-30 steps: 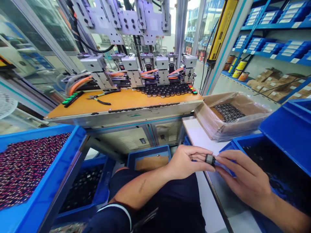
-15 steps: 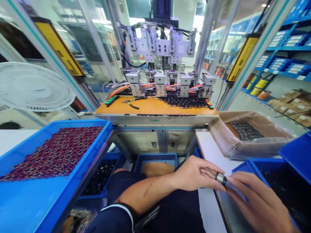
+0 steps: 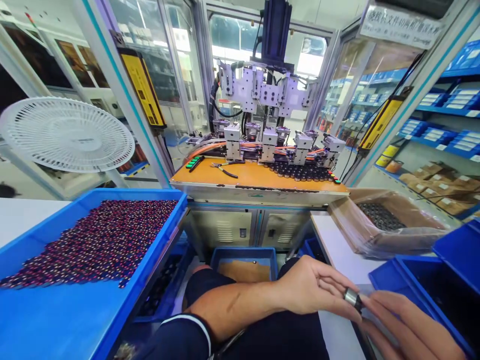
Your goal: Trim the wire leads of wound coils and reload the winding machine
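My left hand reaches across in front of me, thumb and fingers closed round a small silver metal ring-shaped core. A black part sits at the core's right end. The fingertips of my right hand pinch at that black end, so both hands meet on the one small piece. Fingers partly cover it, and I cannot tell whether the black part is separate from the metal. Both hands are over the right-hand white table, close to a blue bin with dark contents.
A blue tray on the left holds many small dark red-and-black parts. Ahead stands a machine with an orange worktop, pliers and rows of black parts. A plastic-lined cardboard box stands right; a white fan left.
The camera view has shifted, so the machine and trays appear lower and farther right. Both hands still hold the small core between them, with little change in grip.
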Demonstrator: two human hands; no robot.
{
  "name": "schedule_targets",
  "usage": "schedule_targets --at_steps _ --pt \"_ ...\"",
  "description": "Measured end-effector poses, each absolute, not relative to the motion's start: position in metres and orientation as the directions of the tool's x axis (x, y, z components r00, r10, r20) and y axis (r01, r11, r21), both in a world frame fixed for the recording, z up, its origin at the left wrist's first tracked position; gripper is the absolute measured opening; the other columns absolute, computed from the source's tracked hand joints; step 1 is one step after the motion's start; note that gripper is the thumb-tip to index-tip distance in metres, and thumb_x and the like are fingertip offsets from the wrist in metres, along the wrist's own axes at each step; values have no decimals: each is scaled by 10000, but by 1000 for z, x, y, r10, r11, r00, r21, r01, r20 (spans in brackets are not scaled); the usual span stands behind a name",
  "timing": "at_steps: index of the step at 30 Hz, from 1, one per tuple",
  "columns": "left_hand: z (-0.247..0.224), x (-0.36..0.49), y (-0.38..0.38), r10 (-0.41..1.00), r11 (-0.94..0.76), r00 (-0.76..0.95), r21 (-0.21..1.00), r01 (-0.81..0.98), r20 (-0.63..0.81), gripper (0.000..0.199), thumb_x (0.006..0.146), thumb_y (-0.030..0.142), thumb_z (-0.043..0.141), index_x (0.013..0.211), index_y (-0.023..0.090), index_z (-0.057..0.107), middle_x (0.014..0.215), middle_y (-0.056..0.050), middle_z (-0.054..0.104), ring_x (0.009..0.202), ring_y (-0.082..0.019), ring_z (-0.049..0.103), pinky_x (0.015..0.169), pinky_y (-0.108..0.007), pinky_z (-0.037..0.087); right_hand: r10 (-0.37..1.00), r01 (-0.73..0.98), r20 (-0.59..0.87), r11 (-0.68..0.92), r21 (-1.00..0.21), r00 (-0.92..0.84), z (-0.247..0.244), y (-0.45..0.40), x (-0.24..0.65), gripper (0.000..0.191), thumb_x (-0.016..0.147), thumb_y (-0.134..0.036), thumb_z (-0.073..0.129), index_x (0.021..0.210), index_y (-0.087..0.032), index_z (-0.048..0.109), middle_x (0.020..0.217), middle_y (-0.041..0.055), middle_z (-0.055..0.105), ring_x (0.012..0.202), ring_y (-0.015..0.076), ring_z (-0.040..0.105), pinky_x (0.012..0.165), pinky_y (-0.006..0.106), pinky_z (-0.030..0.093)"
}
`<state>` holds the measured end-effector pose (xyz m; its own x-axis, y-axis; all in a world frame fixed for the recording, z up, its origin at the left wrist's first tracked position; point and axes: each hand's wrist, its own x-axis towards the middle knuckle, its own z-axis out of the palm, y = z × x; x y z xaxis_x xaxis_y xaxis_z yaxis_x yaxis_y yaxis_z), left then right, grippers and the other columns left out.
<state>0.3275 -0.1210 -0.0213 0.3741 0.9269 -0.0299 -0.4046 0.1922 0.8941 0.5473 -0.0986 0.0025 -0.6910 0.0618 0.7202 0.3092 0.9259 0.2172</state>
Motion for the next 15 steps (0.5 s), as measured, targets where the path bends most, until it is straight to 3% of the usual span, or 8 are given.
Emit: schedule_targets --at_steps 5,8,10,12,15 --pt "-27 321 -132 971 158 236 809 -566 -24 703 344 389 970 945 90 760 782 -58 746 750 -163 717 887 -361 579 13 361 688 858 365 -725 22 -109 507 94 932 -147 643 1010 -118 688 927 107 697 819 203 689 729 299 585" --pt "-28 306 -136 991 -37 77 785 -618 107 653 417 364 969 974 104 749 827 -77 758 757 -150 714 843 -314 579 -26 370 723 846 383 -690 28 -104 475 106 946 -166 615 1026 -129 674 898 104 696 797 211 698 687 301 601" --pt "-26 287 -135 951 -277 -33 799 -535 307 585 500 325 951 1013 127 754 900 -104 770 795 -163 719 816 -296 580 -38 340 742 873 351 -669 26 -95 460 147 942 -157 592 1068 -144 666 910 98 704 812 209 710 689 291 619" --pt "-23 265 -132 835 -540 -100 772 -334 540 514 561 287 929 1035 167 769 946 -112 773 826 -173 716 795 -277 572 -62 285 740 899 333 -670 21 -78 449 186 921 -133 589 1091 -153 660 906 87 716 810 203 723 698 270 632" --pt "-23 234 -120 656 -755 -69 654 -45 752 420 652 307 882 1055 245 782 953 -96 769 832 -164 707 780 -246 547 -140 137 702 937 322 -698 7 -44 433 173 936 -129 541 1042 -164 673 834 59 728 721 179 731 651 202 628"
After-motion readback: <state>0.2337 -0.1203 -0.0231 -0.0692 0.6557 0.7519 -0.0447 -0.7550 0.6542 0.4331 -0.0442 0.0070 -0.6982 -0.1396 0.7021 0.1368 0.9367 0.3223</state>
